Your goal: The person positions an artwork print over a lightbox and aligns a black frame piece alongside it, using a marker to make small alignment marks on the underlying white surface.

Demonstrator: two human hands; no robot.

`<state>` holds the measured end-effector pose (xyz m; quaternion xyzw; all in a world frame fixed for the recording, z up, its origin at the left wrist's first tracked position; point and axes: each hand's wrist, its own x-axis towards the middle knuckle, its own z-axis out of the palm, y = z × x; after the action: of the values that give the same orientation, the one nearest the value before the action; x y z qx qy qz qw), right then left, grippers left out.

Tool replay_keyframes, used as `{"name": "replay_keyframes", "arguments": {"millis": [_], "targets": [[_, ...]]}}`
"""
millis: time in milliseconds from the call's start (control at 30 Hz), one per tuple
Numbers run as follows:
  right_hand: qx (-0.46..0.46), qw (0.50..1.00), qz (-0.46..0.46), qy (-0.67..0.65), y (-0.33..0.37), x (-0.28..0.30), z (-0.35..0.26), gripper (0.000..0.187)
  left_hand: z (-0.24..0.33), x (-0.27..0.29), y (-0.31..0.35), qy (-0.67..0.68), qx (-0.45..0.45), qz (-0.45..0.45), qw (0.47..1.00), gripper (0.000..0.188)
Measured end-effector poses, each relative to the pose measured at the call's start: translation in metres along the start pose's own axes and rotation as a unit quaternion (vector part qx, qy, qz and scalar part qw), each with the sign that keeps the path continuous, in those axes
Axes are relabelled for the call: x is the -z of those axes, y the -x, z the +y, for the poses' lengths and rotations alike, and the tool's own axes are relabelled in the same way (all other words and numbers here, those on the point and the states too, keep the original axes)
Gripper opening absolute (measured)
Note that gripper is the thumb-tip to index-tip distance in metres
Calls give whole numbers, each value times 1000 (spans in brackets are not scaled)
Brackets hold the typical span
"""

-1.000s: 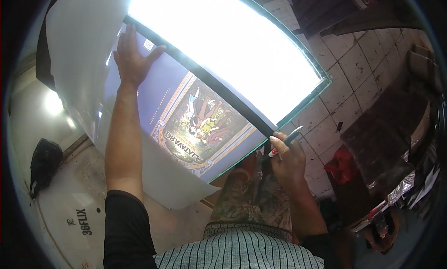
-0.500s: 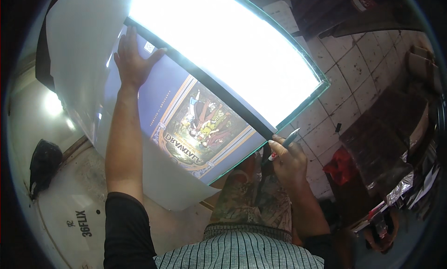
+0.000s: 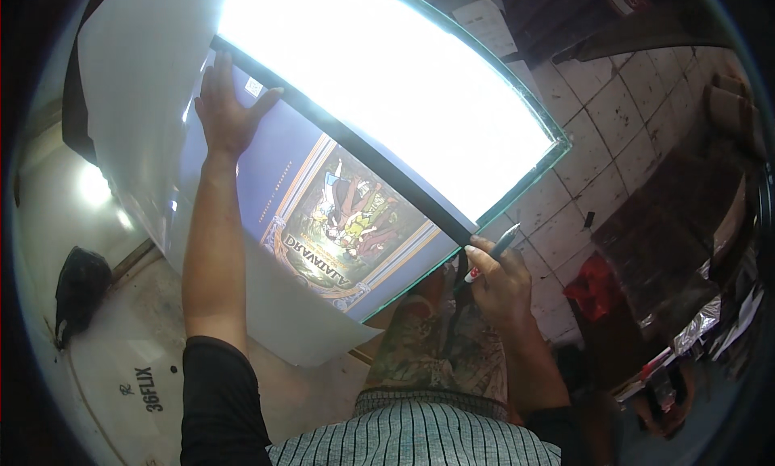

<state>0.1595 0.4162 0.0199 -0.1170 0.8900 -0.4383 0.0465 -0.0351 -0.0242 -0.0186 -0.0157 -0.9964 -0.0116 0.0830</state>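
Observation:
A long dark strip [image 3: 343,131] lies slantwise over a blue printed sheet [image 3: 270,175] with a framed colour illustration. Against the strip's far left end, my left hand [image 3: 226,115] presses down on the sheet, its fingers and thumb spread. My right hand [image 3: 500,279] grips the strip's near right end between thumb and fingertips. A grey and white pen [image 3: 505,238] is also held in that hand, its tip pointing up and away to the right. Beneath the sheet is a brightly lit glass-topped table [image 3: 387,87] with green edges.
A large pale sheet [image 3: 145,119] curls over the table's left side, its corner hanging near my waist. A black bag [image 3: 81,287] sits at the left. At the right are a red bag [image 3: 595,288] and dark boards [image 3: 670,232] on a tiled floor [image 3: 601,151].
Both hands keep their places on the strip, apart from a very slight shift. The view has moved a little; the pen stays in my right hand.

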Motion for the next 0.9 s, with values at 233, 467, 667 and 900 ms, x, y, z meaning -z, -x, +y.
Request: {"name": "replay_keyframes", "arguments": {"millis": [233, 467, 667, 900], "targets": [[1, 1000, -2, 7, 2, -1, 2, 50, 2, 0, 1, -1, 0, -2, 1000, 107], [-12, 1000, -6, 0, 4, -2, 2, 50, 4, 2, 2, 0, -3, -9, 1000, 100], [-34, 999, -1, -11, 4, -3, 1, 50, 1, 2, 1, -5, -2, -6, 1000, 104], [-35, 999, -5, -8, 3, -1, 3, 49, 8, 4, -1, -5, 8, -25, 1000, 100]]}}
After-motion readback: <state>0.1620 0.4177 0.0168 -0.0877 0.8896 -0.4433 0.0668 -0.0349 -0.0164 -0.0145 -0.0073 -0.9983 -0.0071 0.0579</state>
